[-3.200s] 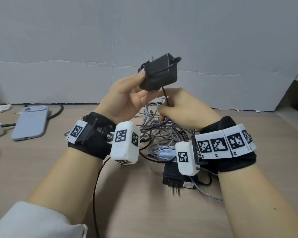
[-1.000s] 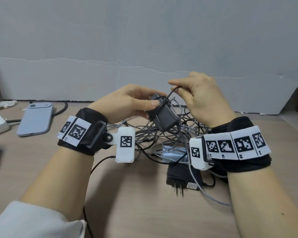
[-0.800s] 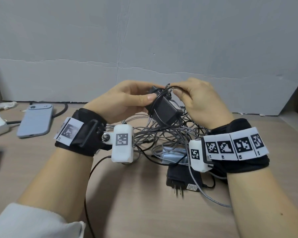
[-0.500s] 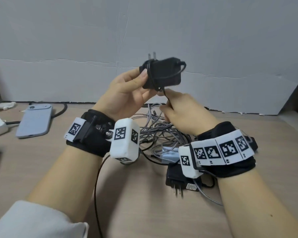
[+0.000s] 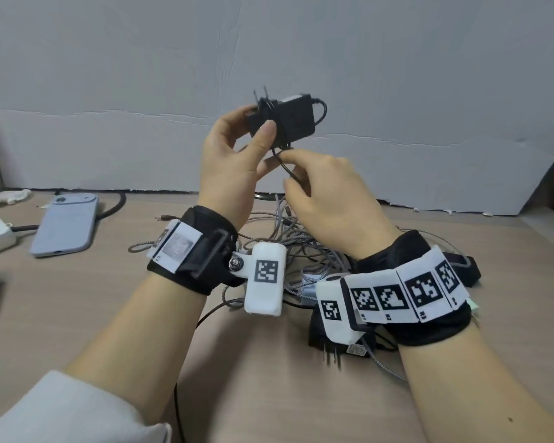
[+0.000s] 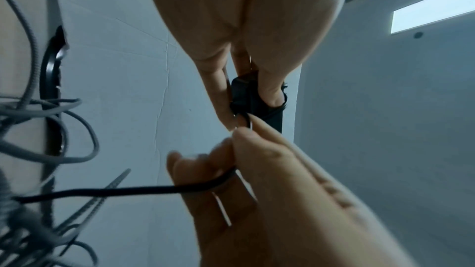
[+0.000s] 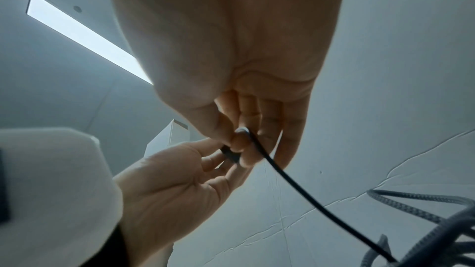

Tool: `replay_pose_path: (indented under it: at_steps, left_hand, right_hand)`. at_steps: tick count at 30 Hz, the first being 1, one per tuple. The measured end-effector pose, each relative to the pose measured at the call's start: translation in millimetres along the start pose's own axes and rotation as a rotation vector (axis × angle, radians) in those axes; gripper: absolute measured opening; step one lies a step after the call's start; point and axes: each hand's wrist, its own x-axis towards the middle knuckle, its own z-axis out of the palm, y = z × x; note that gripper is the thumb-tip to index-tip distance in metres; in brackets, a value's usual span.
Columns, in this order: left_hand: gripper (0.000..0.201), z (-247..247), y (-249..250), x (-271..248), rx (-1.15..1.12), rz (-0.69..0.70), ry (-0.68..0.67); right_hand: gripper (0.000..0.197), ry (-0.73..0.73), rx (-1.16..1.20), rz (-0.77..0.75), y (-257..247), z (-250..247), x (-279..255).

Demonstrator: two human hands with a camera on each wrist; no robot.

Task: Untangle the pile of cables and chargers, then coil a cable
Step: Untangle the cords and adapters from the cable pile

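Head view shows the left hand raised above the desk, thumb and fingers curled round a black charger with its two prongs pointing up. Its thin black cable is looped around the block and runs down from under the left thumb into the right hand, whose thumb and forefinger pinch it just below the charger. Past that pinch the cable drops toward the pile of cables lying on the desk under both wrists, along with a second black charger by the right wrist.

From the left wrist camera the black cable leaves the right fingers in a slack, gentle curve, so it is probably light and soft, bending easily but holding no shape by itself. The charger looks like a hard, smooth, small block, light enough for a one-handed grip across its flat sides. The cable is best taken close to the block, where turns can be guided and kept snug. The gray braided cables in the pile look stiffer and rougher; a hard pull on the black one could snag on them, so feeding it out gently seems wise.
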Motion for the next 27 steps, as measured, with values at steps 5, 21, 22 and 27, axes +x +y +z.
replay_pose_path:
  at_steps: [5, 21, 22, 27]
  left_hand:
    - [0.043, -9.3, 6.5, 7.6, -0.126, 0.040, 0.050]
    - [0.046, -16.1, -5.3, 1.2, 0.511, -0.191, -0.390]
    - [0.049, -16.2, -3.7, 0.0, 0.521, -0.202, -0.432]
    - [0.051, -18.2, 5.6, 0.2, 0.558, -0.181, -0.512]
  right_hand:
    - [0.048, 0.051, 0.029, 0.064, 0.7, -3.3, -1.0]
    - [0.005, 0.253, 0.278, 0.084, 16.8, -20.2, 3.8]
    - [0.006, 0.252, 0.364, 0.117, 18.2, -24.2, 3.5]
    - [0.006, 0.273, 0.457, 0.166, 24.9, -32.2, 3.0]
